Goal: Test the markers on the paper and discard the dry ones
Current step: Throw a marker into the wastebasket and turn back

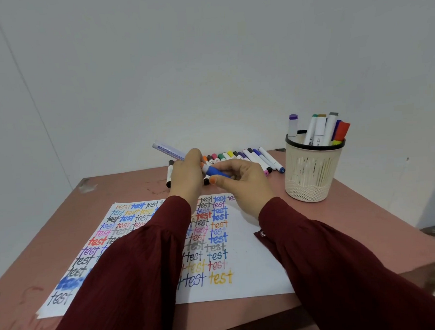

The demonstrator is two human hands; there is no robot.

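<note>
You hold one marker in the air above the far edge of the paper, with both hands on it. Your left hand is closed around the pale barrel, and the back end of the barrel sticks out up and to the left. Your right hand pinches the blue cap between thumb and fingers. I cannot tell whether the cap is fully seated or already a little loose. The marker looks light and stiff, a smooth plastic tube, so it should need no force to carry, but it may turn or slip in the fingers. I think the better hold is as you have it: the whole hand around the middle of the barrel and a firm pinch on the cap, pulling straight along the marker and not bending it. The tip is probably soft, so press it only gently on the paper. The sheet is already covered with many coloured "test" words, and the free white area is on the right side. The row of markers lies at the back of the counter, and a mesh holder with more markers stands to the right of it.
</note>
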